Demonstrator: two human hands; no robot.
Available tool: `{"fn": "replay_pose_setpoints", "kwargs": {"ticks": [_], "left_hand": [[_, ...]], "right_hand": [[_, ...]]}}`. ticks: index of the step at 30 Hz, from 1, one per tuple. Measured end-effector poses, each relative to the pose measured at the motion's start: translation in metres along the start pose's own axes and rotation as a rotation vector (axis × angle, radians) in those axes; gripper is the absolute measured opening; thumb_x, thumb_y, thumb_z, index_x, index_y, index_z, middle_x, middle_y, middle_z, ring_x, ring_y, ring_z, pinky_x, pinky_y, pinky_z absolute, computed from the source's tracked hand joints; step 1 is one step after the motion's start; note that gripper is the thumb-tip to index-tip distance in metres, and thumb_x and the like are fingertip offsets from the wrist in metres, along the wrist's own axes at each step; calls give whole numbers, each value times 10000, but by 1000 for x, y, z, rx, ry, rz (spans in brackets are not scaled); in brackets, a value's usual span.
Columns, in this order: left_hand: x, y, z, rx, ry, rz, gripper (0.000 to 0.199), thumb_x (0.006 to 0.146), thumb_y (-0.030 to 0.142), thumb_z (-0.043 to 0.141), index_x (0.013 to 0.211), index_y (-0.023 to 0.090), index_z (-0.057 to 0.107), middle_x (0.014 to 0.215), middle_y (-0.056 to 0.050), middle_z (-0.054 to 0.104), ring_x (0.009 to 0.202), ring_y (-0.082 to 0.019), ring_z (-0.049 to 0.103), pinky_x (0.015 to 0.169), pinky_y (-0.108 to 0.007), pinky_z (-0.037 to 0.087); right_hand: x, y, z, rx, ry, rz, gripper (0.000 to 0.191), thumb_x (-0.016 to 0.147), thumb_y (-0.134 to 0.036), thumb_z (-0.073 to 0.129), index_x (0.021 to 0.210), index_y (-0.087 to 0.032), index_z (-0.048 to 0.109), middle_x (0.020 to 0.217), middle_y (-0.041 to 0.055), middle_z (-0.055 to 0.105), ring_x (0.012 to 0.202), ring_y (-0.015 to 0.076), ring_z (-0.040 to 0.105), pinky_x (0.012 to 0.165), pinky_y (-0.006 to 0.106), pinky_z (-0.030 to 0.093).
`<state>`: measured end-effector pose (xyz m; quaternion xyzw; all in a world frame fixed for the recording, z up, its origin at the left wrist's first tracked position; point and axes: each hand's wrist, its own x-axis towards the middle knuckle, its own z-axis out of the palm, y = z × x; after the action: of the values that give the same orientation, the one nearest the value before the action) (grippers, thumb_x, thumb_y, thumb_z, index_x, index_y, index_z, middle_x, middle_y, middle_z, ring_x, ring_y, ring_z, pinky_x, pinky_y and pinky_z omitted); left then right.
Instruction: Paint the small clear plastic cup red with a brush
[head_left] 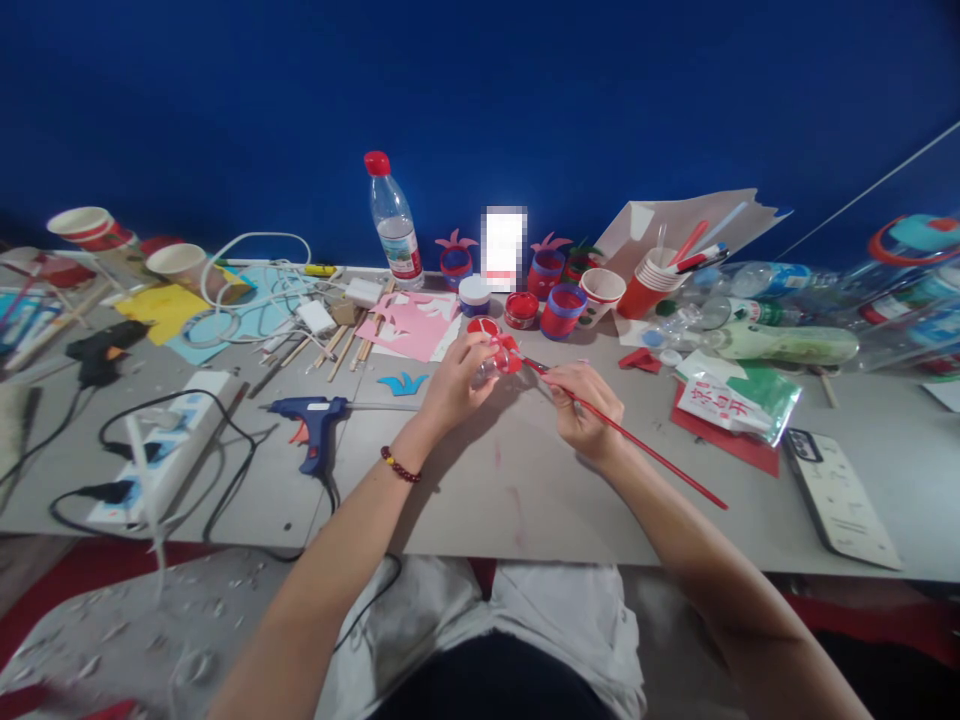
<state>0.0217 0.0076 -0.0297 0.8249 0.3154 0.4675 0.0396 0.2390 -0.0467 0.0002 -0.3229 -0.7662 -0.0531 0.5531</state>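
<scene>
Left hand (466,375): gripping red-painted piece (508,353) | right hand (589,408): pinching red paintbrush (649,449), tip at piece

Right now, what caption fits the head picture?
Right hand holds a red paintbrush to a red piece in the left hand.

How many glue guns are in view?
2. The blue one lies on the table just right of the white power strip; the black one is farther left, by the yellow sheet. Another could be hidden in the clutter.
</scene>
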Motion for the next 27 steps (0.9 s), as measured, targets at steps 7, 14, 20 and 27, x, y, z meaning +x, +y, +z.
{"fn": "replay_pose_setpoints", "kwargs": {"ticks": [7,14,20,27], "left_hand": [[-1,2,2,-9,50,-98,389,857,231,713,1198,240,527,1219,-102,583,1179,-261,595,971,-464,552],[1,0,-4,-2,95,-169,386,856,257,725,1188,220,532,1199,-107,581,1189,-266,586,998,-480,538],[4,-2,-7,-11,176,-243,433,813,258,767,1170,250,522,1176,-88,584,1142,-266,597,1000,-505,532],[5,-5,-8,11,167,-236,399,841,316,749,1156,244,515,1160,-83,587,1128,-265,595,991,-503,525]], "right_hand": [[-4,0,1,34,-22,19,202,961,-143,548,1082,-251,669,877,51,748,832,207,715,759,369,588],[-5,-2,3,71,-61,0,206,957,-138,552,1090,-254,657,877,48,747,833,205,711,764,373,597],[-10,0,4,71,-159,9,181,959,-156,552,1076,-252,651,877,46,743,847,203,701,787,369,596],[-7,0,4,39,-175,2,138,972,-173,536,1034,-252,632,875,44,729,824,198,685,757,356,585]]}}
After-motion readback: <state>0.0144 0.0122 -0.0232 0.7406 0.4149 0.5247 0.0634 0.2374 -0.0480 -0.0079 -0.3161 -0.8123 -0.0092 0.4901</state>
